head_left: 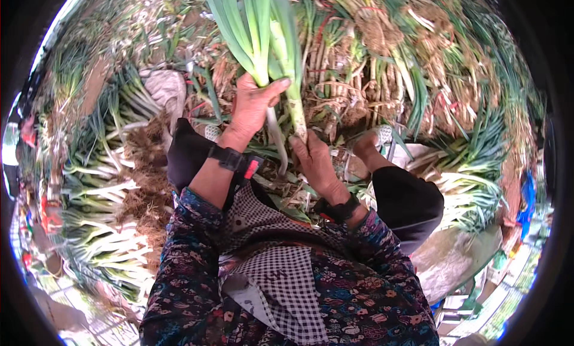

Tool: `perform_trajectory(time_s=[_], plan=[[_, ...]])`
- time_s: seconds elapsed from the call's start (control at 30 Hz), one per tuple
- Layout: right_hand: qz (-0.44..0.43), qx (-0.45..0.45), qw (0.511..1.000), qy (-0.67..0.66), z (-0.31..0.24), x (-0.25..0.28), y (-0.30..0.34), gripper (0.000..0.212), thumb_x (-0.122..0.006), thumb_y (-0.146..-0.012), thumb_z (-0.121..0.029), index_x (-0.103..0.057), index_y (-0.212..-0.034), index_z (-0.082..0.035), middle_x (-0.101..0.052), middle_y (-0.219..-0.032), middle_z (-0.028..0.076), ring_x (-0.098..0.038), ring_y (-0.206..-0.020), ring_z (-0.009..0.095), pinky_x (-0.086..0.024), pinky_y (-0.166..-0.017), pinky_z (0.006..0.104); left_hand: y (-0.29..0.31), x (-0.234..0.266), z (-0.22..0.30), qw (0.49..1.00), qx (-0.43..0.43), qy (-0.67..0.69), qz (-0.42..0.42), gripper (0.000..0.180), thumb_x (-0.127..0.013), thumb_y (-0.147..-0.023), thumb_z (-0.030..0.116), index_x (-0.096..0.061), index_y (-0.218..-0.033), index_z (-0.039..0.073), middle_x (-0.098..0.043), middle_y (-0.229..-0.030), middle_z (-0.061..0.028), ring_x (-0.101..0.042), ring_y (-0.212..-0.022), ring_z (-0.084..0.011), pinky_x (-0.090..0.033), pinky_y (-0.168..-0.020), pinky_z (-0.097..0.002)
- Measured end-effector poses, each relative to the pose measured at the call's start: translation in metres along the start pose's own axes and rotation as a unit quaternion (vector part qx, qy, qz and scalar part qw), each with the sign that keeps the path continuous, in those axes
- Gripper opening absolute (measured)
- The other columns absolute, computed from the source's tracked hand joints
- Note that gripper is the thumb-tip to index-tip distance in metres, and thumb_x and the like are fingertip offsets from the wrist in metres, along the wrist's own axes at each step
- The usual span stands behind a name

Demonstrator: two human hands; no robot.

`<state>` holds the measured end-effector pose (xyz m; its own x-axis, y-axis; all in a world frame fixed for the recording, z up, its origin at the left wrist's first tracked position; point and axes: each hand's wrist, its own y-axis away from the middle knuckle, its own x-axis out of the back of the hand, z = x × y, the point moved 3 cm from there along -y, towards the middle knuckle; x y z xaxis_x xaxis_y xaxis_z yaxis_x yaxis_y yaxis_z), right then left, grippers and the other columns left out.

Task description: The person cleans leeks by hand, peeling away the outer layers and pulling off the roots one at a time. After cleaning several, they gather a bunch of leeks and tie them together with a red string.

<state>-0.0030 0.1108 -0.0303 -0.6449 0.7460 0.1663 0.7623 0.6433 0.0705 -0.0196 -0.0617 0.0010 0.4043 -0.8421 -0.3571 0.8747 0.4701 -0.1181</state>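
Observation:
My left hand (pixel 254 104) is closed around a long green onion, its green leaves (pixel 254 41) fanning up past the fist and its thin white end hanging below. Beside it stands a second, thicker green onion (pixel 295 107), tilted slightly, with its leaves rising at the top. My right hand (pixel 318 165) pinches the lower end of this second stalk between thumb and fingers. My left thumb reaches across to its upper stem. Whether the left fingers also grip that stem is partly hidden.
Rooted green onions (pixel 119 184) lie heaped at the left, their brown roots (pixel 146 190) toward me. Trimmed white-stemmed onions (pixel 463 193) are piled at the right beside a pale sack (pixel 457 256). Tied bundles (pixel 353 77) lie ahead. Leaf scraps cover the ground between my feet.

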Motion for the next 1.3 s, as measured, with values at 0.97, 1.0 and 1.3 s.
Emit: perform_trajectory(time_s=[0.97, 1.0, 1.3], plan=[[-0.046, -0.143, 0.974, -0.17, 0.043, 0.002, -0.03, 0.016, -0.06, -0.091, -0.021, -0.056, -0.091, -0.006, -0.051, -0.058, -0.001, -0.039, -0.04, 0.004, -0.028, -0.036, 0.0214, -0.011, 0.04, -0.002, 0.972, 0.005, -0.233, -0.013, 0.025, -0.074, -0.08, 0.023, -0.07, -0.098, 0.006, -0.069, -0.079, -0.0018, -0.052, -0.056, -0.0029, -0.042, -0.048, -0.0189], [-0.072, -0.142, 0.966, -0.206, 0.041, 0.005, -0.024, 0.017, -0.06, -0.091, -0.023, -0.057, -0.092, -0.006, -0.051, -0.059, -0.002, -0.039, -0.041, 0.004, -0.028, -0.036, 0.0207, -0.016, 0.048, 0.003, 0.968, 0.052, -0.242, 0.028, 0.026, -0.074, -0.081, 0.024, -0.068, -0.099, 0.006, -0.07, -0.082, -0.0033, -0.051, -0.055, -0.0029, -0.04, -0.046, -0.0178], [-0.162, -0.061, 0.977, -0.121, 0.04, -0.009, -0.023, 0.03, -0.062, -0.091, -0.026, -0.059, -0.107, -0.001, -0.06, -0.077, 0.004, -0.055, -0.059, 0.009, -0.044, -0.053, 0.024, -0.024, 0.044, 0.016, 0.997, 0.068, -0.021, 0.044, 0.023, -0.077, -0.077, 0.015, -0.064, -0.09, 0.004, -0.06, -0.069, -0.001, -0.048, -0.045, -0.0052, -0.029, -0.035, -0.0185]])
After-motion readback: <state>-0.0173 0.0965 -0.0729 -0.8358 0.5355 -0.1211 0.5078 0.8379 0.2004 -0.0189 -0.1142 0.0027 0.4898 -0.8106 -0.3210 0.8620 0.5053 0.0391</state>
